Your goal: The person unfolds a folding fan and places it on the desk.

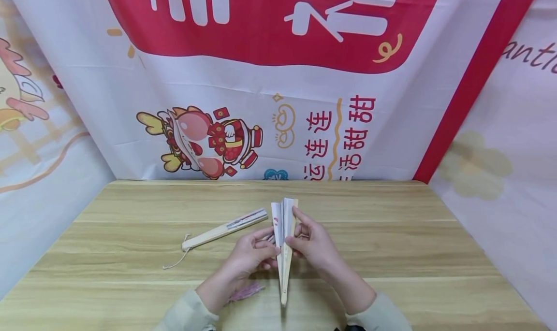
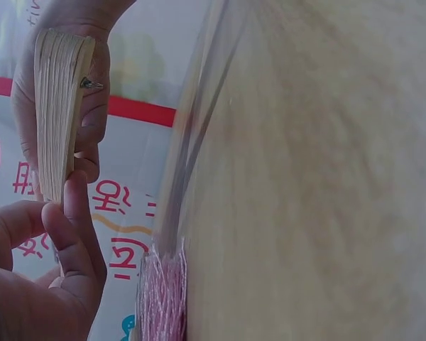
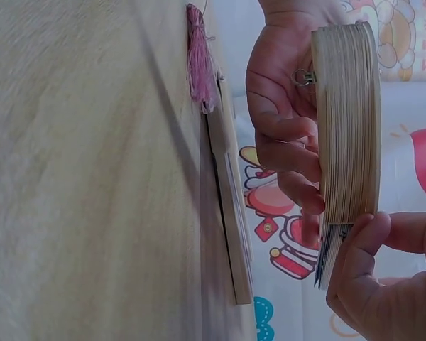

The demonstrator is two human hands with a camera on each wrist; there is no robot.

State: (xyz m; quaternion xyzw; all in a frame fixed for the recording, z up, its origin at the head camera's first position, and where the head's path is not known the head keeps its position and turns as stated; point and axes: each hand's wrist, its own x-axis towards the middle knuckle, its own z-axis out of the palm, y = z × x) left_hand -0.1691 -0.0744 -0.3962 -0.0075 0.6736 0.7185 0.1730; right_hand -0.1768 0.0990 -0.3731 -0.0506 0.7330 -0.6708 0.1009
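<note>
Both hands hold a folding fan (image 1: 285, 273) over the table, its pivot end toward the person and its pale leaf spread a little at the far end. My left hand (image 1: 249, 254) grips the left outer rib between thumb and fingers. On the opposite rib, my right hand (image 1: 316, 244) pinches with the thumb, its index finger stretched up along the edge. Stacked wooden ribs of the fan (image 2: 57, 106) and its metal pivot ring (image 3: 304, 77) show in the wrist views. A second folding fan (image 1: 224, 228) lies folded on the table, left of the hands.
A thin cord (image 1: 177, 259) trails from the lying fan's narrow end. The pink tassel (image 1: 246, 291) rests on the wooden table (image 1: 391, 253) by the left wrist. Behind the table's far edge hangs a printed cloth (image 1: 243, 84), with more cloth on both sides.
</note>
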